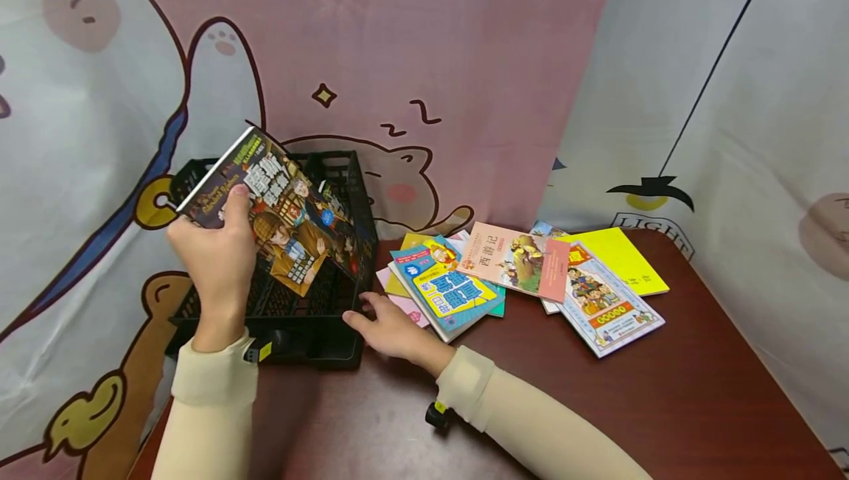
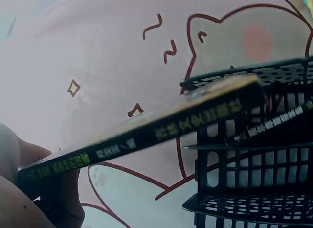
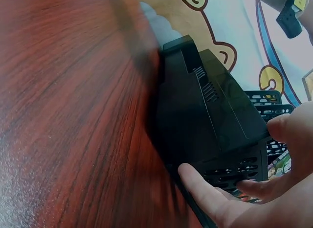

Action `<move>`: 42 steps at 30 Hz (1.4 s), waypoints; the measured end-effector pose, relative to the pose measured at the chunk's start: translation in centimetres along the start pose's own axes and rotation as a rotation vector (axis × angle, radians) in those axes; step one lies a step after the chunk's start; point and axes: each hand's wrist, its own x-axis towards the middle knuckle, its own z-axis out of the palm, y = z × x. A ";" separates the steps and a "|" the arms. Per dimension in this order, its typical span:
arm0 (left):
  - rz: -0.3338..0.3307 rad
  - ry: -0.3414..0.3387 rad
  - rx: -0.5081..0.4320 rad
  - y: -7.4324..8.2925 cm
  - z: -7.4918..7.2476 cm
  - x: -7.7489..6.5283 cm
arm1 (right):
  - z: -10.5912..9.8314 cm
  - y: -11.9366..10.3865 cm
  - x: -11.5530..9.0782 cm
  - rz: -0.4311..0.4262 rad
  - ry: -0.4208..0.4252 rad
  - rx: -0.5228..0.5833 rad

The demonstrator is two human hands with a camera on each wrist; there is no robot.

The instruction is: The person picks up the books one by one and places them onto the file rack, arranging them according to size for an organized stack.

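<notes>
At left, we see the left forearm rising almost straight from the lower edge, its hand [image 1: 217, 265] gripping a dark book [image 1: 295, 222]: the thumb lies extended on the cover, while the other fingers pass behind it. The book is held tilted above the black rack [image 1: 334, 341], its cover facing us and its lower end overlapping the rack's opening. In the left wrist view we note its spine, slightly blurred. At the rack's near right corner, the right hand [image 1: 388, 327] holds on, thumb at the rim and fingers along the side wall; its forearm slants in from the lower right, low over the desk [image 1: 404, 428]. Farther right, we find a blue book [image 1: 447, 288], a pink book [image 1: 511, 262] overlapping it, a white book [image 1: 610, 303] and a yellow book [image 1: 626, 262].
</notes>
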 end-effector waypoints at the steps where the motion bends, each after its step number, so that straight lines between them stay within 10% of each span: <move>1: 0.003 0.003 0.007 0.0 0.1 0.1 | 0.0 -0.1 0.0 0.001 0.001 0.000; 23: 0.146 0.001 0.349 -2.6 5.1 0.6 | 0.3 -0.1 0.3 0.119 0.016 0.133; 42: 0.077 -0.099 0.385 -5.6 7.1 -2.0 | 0.1 -0.5 0.5 0.146 -0.003 0.182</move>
